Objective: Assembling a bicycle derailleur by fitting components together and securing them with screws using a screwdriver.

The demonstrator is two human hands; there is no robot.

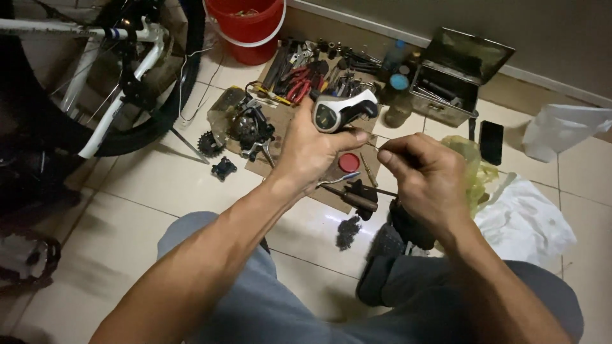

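- Clearly mid-threading — the left hand holds a grey-and-black bicycle gear shifter up over the tool-strewn cardboard mat, fingers wrapped tight around its body.
- Pinched shut, the right hand holds a thin cable end just beside the shifter.
- Judging by this, feeding it in calls for steady, fine alignment.

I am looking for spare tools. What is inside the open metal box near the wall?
The open metal box shows a few thin metal rods or tools along its bottom. The inside is dark, so other contents cannot be made out.
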